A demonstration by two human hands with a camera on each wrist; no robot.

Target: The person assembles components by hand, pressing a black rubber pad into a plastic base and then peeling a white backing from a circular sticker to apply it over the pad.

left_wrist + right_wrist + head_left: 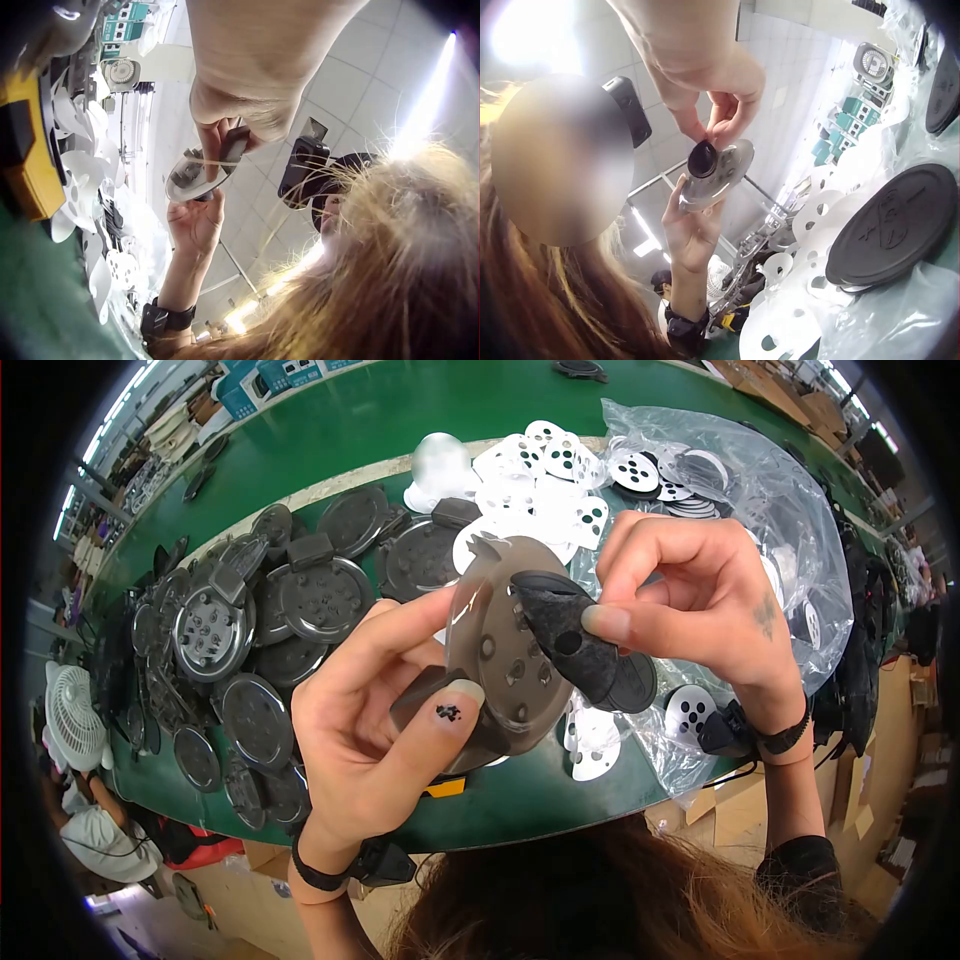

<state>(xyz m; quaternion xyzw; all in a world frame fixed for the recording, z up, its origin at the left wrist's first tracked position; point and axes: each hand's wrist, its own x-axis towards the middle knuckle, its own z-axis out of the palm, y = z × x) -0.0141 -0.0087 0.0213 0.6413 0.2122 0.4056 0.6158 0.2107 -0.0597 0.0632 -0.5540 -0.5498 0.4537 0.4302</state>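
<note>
My left hand (370, 720) grips a smoky, see-through round plastic cover (487, 645) by its edge, thumb in front and fingers behind. Small round posts or holes dot the cover's face, and a dark block sticks out under the thumb. With thumb and fingertips, my right hand (705, 600) pinches a thin black pad (555, 625) with round holes. The pad is bent into a curl and its far edge overlaps the cover's face. In the right wrist view the curled pad (703, 159) lies close against the cover (720, 180).
Many similar smoky covers (212, 630) are heaped at the left of the green table (400, 420). White perforated discs (540, 510) lie behind the hands. A clear plastic bag (790, 490) with discs and black pads is at right. A yellow-and-black object (446, 788) sits near the front edge.
</note>
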